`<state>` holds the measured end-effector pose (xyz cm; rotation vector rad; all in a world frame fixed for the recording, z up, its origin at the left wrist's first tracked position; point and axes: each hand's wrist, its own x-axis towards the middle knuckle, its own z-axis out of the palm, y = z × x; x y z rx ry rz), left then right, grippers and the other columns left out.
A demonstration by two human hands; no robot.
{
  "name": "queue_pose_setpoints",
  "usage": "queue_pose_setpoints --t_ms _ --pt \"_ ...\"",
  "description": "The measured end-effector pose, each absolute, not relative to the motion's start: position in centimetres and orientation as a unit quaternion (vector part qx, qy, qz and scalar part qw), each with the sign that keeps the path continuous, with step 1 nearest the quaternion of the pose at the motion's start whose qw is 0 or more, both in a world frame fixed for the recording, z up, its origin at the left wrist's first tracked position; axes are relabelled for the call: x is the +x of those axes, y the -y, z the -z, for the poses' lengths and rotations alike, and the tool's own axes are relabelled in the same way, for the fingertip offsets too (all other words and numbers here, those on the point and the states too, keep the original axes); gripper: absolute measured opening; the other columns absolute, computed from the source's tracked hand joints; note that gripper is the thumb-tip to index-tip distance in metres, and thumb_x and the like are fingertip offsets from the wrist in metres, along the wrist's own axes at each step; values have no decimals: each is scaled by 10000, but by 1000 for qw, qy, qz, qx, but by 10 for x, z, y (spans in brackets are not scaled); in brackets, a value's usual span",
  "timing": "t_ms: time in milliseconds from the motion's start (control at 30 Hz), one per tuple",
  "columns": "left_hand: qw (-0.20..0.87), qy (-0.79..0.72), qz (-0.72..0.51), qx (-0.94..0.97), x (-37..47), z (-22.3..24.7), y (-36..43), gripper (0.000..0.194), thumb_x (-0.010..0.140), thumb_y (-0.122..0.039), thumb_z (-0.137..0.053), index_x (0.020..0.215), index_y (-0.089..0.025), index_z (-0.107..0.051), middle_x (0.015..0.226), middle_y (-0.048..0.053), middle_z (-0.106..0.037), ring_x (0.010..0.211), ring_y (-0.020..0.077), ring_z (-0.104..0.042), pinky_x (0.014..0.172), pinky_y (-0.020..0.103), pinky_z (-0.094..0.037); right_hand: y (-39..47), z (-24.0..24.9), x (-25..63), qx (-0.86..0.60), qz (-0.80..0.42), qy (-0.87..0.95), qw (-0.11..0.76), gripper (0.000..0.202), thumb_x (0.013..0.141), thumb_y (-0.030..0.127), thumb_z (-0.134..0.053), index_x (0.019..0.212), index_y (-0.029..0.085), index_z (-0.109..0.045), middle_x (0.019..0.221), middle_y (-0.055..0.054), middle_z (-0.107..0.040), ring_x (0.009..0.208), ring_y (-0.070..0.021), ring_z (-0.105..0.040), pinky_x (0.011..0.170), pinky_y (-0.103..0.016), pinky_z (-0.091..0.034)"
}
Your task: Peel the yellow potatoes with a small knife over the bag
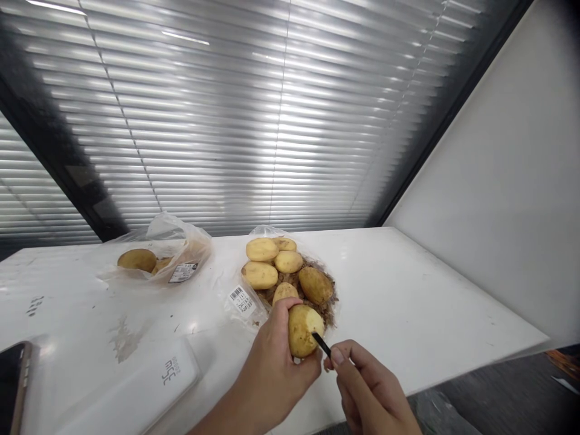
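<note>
Rightward, broad tabletop [399, 290] beside held potato [299, 331].

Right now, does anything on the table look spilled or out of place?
Yes: an irregular brownish patch just beyond the power bank stands out against the white table like a spill or stain; whether it is wet, I cannot tell.

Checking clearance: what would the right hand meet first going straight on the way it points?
Likely the potato in the left hand; the black tool in the right hand points at its peeled patch. Depth leaves contact unclear.
</note>
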<state>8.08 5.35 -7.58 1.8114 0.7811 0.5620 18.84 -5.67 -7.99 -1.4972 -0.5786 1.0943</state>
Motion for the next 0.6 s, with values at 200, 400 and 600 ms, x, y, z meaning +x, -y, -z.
queue_pose_setpoints --t_ms 200,400,600 --pt "517 -323 -225 760 81 75 -52 512 763 -169 -634 1228 -218 -426 1007 48 -606 908 252 -579 787 376 -441 51 73 181 -656 -438 212 578 669 676 842 -634 766 188 -526 493 131 -203 469 -39 -99 434 -177 -79" --pt "531 -313 -230 753 82 76 -52 512 766 -138 -606 1235 -231 -425 1048 54 -626 964 260 -606 837 398 -459 49 83 189 -638 -410 210 618 563 746 742 -663 785 192 -551 510 106 -261 482 -59 -171 432 -179 -155" --pt "528 -319 -244 748 82 76 -53 473 759 -142 -601 1194 -231 -437 1021 40 -633 942 246 -617 829 387 -471 61 75 190 -663 -402 229 589 574 732 751 -666 743 186 -560 545 81 -301 518 -70 -216 491 -193 -174"
